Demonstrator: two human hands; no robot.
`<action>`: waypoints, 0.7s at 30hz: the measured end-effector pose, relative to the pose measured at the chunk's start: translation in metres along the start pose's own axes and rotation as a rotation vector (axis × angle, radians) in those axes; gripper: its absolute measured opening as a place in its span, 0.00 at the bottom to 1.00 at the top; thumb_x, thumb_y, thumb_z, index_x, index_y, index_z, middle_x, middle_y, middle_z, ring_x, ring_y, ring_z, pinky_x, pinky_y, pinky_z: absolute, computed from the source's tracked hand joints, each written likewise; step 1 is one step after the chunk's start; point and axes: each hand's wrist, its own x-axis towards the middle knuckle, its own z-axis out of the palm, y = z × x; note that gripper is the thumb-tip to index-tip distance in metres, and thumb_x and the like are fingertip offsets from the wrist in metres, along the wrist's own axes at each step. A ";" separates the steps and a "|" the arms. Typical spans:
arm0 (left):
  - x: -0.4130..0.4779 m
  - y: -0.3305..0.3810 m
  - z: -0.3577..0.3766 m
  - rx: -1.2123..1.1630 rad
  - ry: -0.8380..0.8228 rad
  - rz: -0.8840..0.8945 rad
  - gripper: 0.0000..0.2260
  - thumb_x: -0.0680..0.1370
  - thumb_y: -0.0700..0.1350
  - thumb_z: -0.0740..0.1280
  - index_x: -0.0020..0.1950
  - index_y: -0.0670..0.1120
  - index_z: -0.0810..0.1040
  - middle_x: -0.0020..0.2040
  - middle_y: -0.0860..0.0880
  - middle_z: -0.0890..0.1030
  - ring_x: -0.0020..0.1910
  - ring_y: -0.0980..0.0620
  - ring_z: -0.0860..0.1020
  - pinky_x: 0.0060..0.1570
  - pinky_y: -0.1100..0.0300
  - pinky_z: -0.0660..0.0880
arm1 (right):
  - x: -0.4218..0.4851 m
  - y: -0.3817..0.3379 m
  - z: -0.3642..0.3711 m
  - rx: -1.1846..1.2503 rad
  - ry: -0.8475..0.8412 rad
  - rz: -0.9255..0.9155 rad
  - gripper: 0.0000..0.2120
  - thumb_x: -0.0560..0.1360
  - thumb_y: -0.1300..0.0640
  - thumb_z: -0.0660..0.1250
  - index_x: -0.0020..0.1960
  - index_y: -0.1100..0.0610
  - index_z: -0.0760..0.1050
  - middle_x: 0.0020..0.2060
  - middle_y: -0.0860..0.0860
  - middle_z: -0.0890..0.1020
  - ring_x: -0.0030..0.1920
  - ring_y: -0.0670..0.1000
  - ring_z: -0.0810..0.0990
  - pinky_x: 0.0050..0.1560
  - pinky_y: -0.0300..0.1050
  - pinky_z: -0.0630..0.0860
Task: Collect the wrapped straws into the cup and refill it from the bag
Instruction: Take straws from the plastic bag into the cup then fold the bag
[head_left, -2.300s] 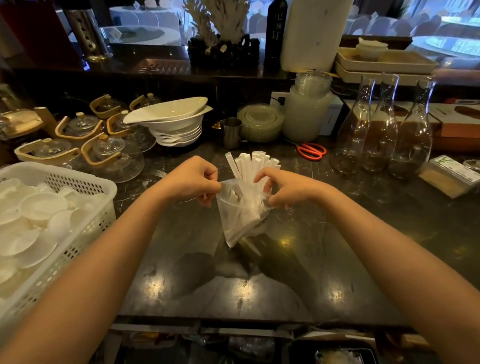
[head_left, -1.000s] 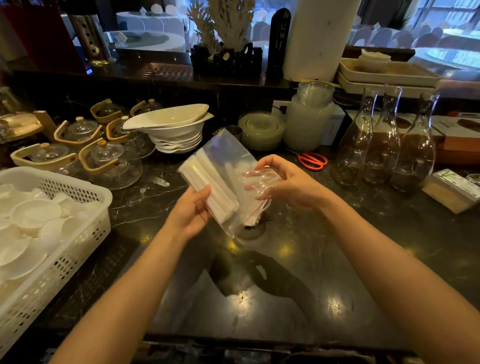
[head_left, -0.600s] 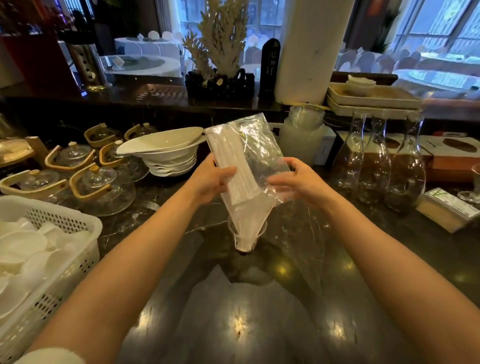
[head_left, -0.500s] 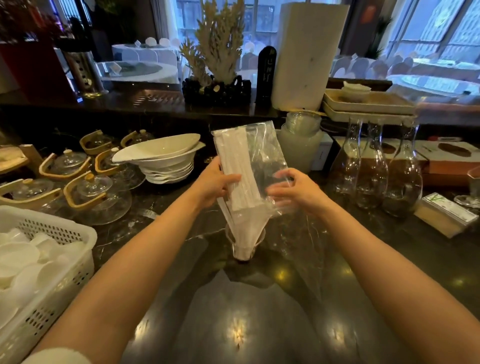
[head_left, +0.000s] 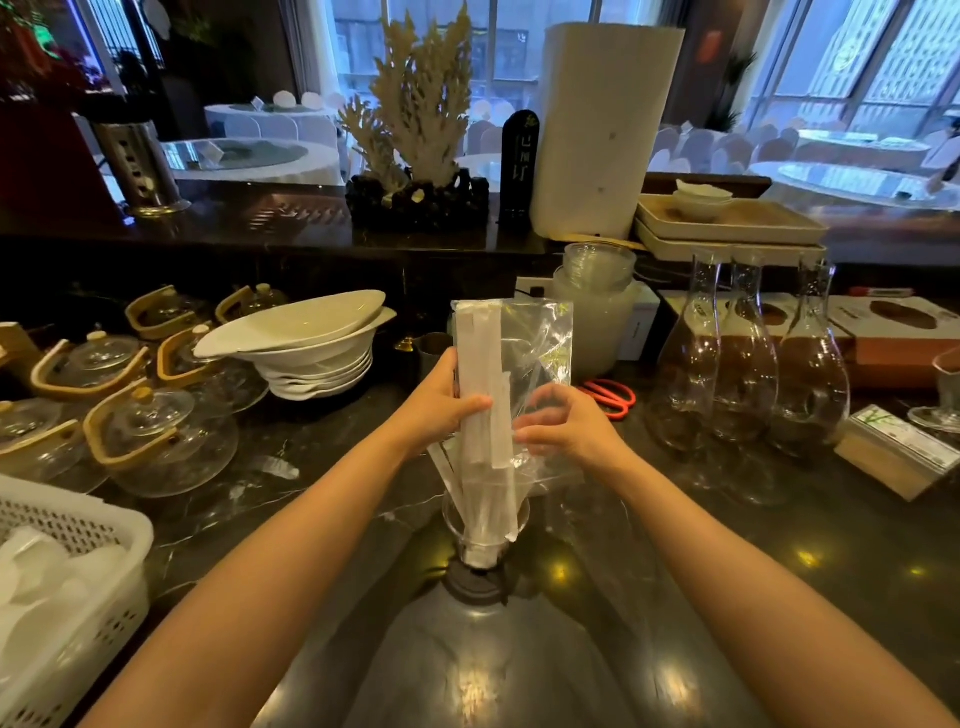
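A clear plastic bag (head_left: 540, 338) of white wrapped straws (head_left: 480, 364) is held upright, mouth down, over a clear glass cup (head_left: 454, 525) on the dark counter. The lower ends of several straws reach into the cup. My left hand (head_left: 441, 402) grips the bag's left side around the straw bundle. My right hand (head_left: 563, 423) pinches the bag's right side, near its lower part.
A white basket of small dishes (head_left: 104, 525) sits at the near left. Glass teapots (head_left: 156, 431) and stacked white bowls (head_left: 306, 343) stand behind it. Three glass carafes (head_left: 748, 364), red scissors (head_left: 610, 397) and a small box (head_left: 893, 447) are on the right.
The bag was turned from lying tilted in my hands to upright and mouth down above the cup. Straws have slid lower into the cup.
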 end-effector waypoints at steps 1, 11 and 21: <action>0.001 -0.001 -0.001 0.014 -0.004 0.012 0.29 0.75 0.37 0.65 0.73 0.46 0.56 0.70 0.43 0.67 0.68 0.45 0.68 0.61 0.50 0.72 | 0.002 0.001 0.001 -0.003 -0.005 -0.011 0.14 0.68 0.68 0.71 0.44 0.52 0.71 0.38 0.50 0.82 0.32 0.40 0.83 0.35 0.33 0.80; 0.005 0.001 -0.011 0.019 0.010 0.020 0.28 0.74 0.38 0.66 0.72 0.46 0.58 0.67 0.46 0.69 0.64 0.49 0.70 0.60 0.49 0.73 | 0.014 -0.006 0.006 -0.040 0.003 -0.123 0.12 0.68 0.67 0.71 0.42 0.54 0.72 0.38 0.49 0.83 0.37 0.41 0.83 0.39 0.35 0.81; 0.001 -0.003 -0.010 -0.013 -0.026 0.020 0.14 0.78 0.39 0.61 0.63 0.44 0.71 0.52 0.49 0.79 0.45 0.58 0.78 0.33 0.72 0.77 | 0.012 -0.001 -0.002 0.021 0.043 -0.103 0.08 0.70 0.70 0.68 0.49 0.73 0.75 0.35 0.52 0.82 0.32 0.42 0.83 0.37 0.39 0.81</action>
